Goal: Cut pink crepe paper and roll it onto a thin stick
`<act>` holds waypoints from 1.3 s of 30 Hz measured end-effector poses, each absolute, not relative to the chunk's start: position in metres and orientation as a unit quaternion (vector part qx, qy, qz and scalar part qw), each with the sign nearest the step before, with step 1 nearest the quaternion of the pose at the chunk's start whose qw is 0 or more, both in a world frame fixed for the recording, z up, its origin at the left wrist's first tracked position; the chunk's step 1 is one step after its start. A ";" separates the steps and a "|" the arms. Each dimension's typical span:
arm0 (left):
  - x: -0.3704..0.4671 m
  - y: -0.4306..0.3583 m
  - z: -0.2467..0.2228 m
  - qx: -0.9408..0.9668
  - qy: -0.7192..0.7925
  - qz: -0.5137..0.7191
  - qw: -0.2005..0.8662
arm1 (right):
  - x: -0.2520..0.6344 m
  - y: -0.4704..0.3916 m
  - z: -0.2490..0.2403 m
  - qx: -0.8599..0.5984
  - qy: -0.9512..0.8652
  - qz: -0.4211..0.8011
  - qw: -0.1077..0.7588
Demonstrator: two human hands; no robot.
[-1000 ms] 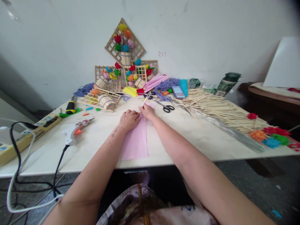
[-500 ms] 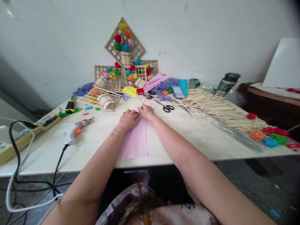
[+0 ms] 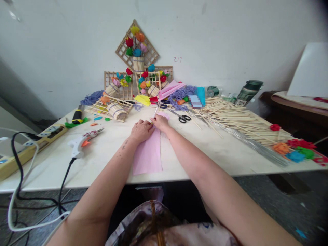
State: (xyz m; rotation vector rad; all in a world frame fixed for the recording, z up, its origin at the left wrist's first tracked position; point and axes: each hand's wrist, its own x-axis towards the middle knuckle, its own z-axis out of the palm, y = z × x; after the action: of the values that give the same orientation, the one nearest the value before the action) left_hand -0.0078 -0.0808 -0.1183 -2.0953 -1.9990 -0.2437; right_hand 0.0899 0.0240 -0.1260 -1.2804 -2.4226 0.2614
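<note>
Left hand lies palm down on the pink paper, fingers close together and bent toward the other hand, the forearm slanting in from the near left. The right hand, just beside it, pinches a pen that tilts up and away; the paper runs from under the left fingers toward the table's near edge.

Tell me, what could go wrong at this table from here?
The pink paper might tear or shift, as the left hand rests on it close to the slim tool in the right hand. The glue gun could be dragged off the table if its black cord, hanging over the edge, snags.
</note>
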 end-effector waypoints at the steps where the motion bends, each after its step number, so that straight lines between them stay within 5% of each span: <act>1: -0.008 -0.081 -0.118 -0.716 -0.683 -0.083 0.117 | 0.090 0.024 -0.126 -0.456 -0.864 0.093 0.194; 39: -0.007 -0.081 -0.118 -0.718 -0.681 -0.085 0.111 | 0.091 0.025 -0.128 -0.455 -0.859 0.096 0.213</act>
State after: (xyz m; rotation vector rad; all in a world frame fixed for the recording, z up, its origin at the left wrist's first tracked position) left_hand -0.0072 -0.0813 -0.1181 -2.1099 -2.0017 -0.2502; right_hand 0.0915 0.0251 -0.1280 -1.2626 -2.3858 0.2653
